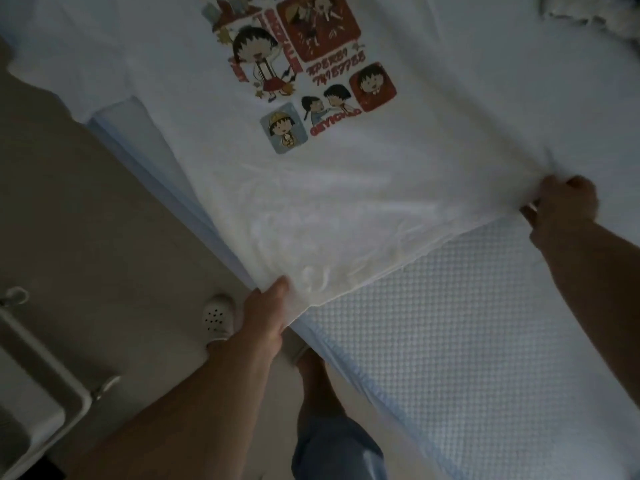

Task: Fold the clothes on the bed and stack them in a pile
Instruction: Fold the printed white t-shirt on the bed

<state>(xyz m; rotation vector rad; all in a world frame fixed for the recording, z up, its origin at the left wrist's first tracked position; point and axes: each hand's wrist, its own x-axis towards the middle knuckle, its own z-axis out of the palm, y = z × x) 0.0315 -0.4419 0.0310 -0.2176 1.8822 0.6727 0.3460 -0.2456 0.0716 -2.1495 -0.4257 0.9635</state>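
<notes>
A white T-shirt [346, 188] with a cartoon print in red and blue lies spread flat on the bed, print side up, its hem toward me. My left hand [266, 313] grips the hem's left corner at the mattress edge, thumb on top of the cloth. My right hand [564, 202] pinches the hem's right corner, fingers curled round the fabric. The hem is stretched straight between the two hands.
The bed [467, 341] has a pale blue quilted mattress cover with a dotted texture. Crumpled white fabric [588, 12] lies at the far right. On the floor at left are my foot in a white clog [216, 318] and a grey shelf or rack [41, 386].
</notes>
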